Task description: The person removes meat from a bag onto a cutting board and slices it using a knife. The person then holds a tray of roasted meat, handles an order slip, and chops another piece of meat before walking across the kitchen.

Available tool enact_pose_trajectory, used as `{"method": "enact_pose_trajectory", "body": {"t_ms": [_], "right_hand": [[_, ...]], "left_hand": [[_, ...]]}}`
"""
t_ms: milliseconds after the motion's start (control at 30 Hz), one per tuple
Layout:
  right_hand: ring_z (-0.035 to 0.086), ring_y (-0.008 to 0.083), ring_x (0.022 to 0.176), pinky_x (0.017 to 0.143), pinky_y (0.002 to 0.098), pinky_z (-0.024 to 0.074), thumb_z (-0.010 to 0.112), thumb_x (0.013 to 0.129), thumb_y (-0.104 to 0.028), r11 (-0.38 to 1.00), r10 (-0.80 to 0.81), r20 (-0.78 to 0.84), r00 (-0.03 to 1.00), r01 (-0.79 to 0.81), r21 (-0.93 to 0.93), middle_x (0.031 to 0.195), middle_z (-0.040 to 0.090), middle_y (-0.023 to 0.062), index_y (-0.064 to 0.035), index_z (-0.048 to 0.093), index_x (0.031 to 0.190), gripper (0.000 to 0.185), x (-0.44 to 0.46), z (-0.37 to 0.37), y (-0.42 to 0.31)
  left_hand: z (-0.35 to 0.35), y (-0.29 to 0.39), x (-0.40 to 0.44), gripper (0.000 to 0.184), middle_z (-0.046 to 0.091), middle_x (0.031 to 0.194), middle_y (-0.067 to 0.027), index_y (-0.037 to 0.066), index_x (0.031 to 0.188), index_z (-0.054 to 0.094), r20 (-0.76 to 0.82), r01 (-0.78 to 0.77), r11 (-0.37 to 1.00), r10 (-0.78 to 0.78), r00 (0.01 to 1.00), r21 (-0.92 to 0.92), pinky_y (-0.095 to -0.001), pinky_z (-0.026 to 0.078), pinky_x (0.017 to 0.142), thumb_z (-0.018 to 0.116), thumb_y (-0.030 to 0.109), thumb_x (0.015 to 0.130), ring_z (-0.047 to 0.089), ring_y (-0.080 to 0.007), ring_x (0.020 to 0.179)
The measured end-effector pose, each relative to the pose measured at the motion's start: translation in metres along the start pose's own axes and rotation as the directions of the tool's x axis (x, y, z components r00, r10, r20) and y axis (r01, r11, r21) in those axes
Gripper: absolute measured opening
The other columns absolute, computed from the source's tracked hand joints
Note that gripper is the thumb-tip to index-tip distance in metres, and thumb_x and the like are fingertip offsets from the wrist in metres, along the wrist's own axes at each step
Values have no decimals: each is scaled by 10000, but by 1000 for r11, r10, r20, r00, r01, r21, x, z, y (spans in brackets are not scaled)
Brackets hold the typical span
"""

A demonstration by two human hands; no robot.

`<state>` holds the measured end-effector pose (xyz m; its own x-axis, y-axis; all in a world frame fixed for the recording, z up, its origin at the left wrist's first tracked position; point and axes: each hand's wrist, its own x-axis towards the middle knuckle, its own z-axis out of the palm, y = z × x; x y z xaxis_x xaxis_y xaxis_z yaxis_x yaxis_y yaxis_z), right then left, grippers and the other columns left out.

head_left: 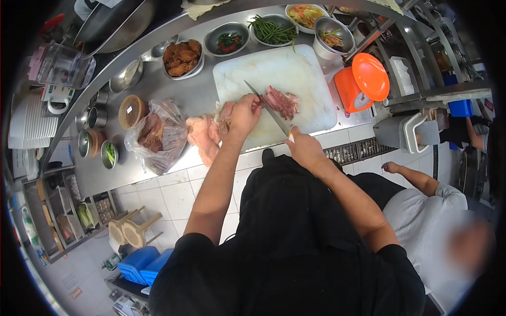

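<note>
My right hand (pixel 305 150) is closed round the handle of a kitchen knife (pixel 272 116). Its long blade slants up and left across a white cutting board (pixel 316 68). Close to the blade on the left, my left hand (pixel 244 115) has its fingers curled down on a piece of reddish-brown meat (pixel 225 117), partly hidden by the hand. On the blade's other side lies a small heap of cut meat (pixel 283 103). A crumpled pink cloth (pixel 203 136) lies beside the board's left edge, next to a clear plastic bag (pixel 174 124) with more meat inside.
Bowls of fried pieces (pixel 182 57), chillies and greens (pixel 227 40), and green beans (pixel 271 29) line the back of the steel counter (pixel 95 171). An orange scale (pixel 353 92) stands right of the board. Another person in a grey shirt (pixel 421 221) is close on my right.
</note>
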<state>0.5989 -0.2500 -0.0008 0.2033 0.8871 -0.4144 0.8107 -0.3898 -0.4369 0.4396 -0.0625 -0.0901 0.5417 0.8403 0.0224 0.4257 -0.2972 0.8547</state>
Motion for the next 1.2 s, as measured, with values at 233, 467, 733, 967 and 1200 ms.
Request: {"method": "enact_pose_trajectory", "body": {"t_ms": [233, 467, 733, 967, 1200], "right_hand": [[704, 474, 806, 722, 573, 552, 633, 1012, -299, 999, 30, -114, 993, -33, -26, 814, 706, 261, 19, 506, 1184, 384, -51, -33, 22], [706, 465, 799, 715, 562, 556, 644, 1002, -300, 993, 109, -109, 988, -113, -35, 809, 709, 244, -3, 510, 1143, 355, -73, -30, 37], [734, 406, 828, 725, 528, 572, 631, 1004, -300, 981, 95, -105, 990, -111, -156, 869, 737, 190, -35, 514, 1156, 327, -78, -20, 35], [727, 412, 858, 748, 529, 571, 654, 990, -289, 983, 114, -67, 991, -122, -134, 874, 732, 196, -38, 526, 1142, 320, -86, -32, 35], [700, 477, 835, 752, 585, 551, 672, 983, -307, 997, 20, -62, 998, -25, -73, 833, 713, 249, -32, 532, 1143, 348, -75, -30, 35]], "left_hand": [[-3, 22, 2, 423, 676, 1214, -136, 33, 1275, 684, 21, -54, 996, 56, 998, -66, -350, 603, 822, 705, -62, 864, 719, -245, 968], [3, 29, -13, 412, 669, 1283, -120, 44, 1239, 713, 41, -260, 959, 257, 966, 116, -360, 601, 883, 687, -91, 850, 700, -292, 1068], [-6, 33, 4, 599, 679, 1277, -139, 67, 1404, 584, 146, -118, 993, 114, 983, 20, -353, 601, 901, 720, -78, 838, 690, -260, 1126], [-11, 33, 8, 510, 720, 1122, -120, 33, 1339, 581, 263, -16, 999, 27, 964, -45, -321, 592, 885, 743, -46, 863, 714, -208, 1002], [-9, 21, -6, 504, 719, 1093, -109, 9, 1332, 552, 196, 51, 995, -32, 980, -90, -307, 584, 860, 759, -31, 874, 700, -176, 947]]}}
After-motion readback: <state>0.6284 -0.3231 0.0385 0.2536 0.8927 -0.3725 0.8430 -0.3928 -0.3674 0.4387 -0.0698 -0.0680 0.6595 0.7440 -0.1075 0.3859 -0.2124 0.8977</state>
